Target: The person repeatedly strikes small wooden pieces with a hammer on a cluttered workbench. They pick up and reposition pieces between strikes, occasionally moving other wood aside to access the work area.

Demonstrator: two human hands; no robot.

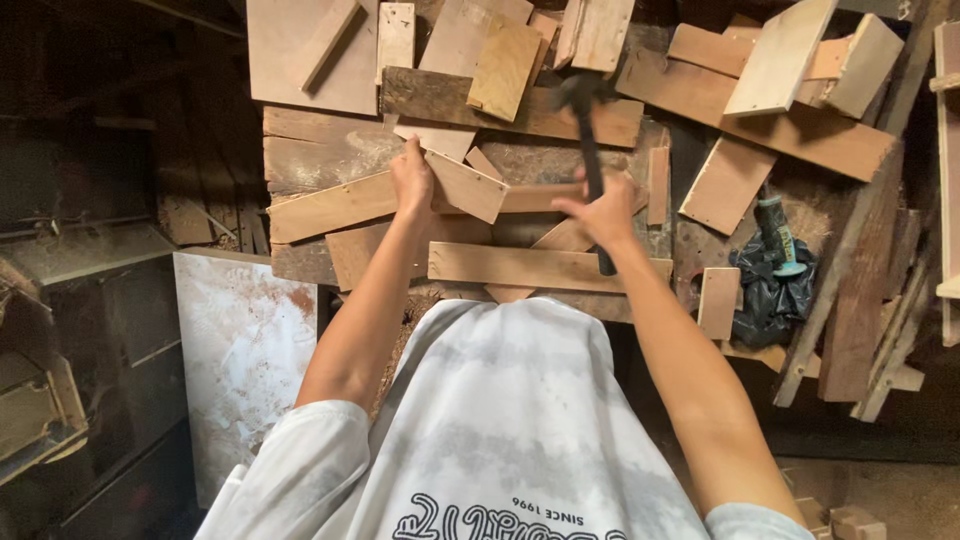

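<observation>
The white shirt point(500, 420) fills the foreground. Beyond it, the right hand point(605, 215) is clenched on a black hammer point(590, 130), handle pointing toward 12 o'clock. At 9 o'clock, the left hand point(412, 182) presses a wood strip point(335, 205) on the desk point(320, 150).

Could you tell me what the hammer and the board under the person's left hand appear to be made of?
The hammer looks all black, probably a metal head; the handle's material can't be told. The board under the left hand seems raw, unfinished wood: pale brown, grainy, matte. The right hand grips the handle.

Bright centre, dark edges, slight blur
</observation>
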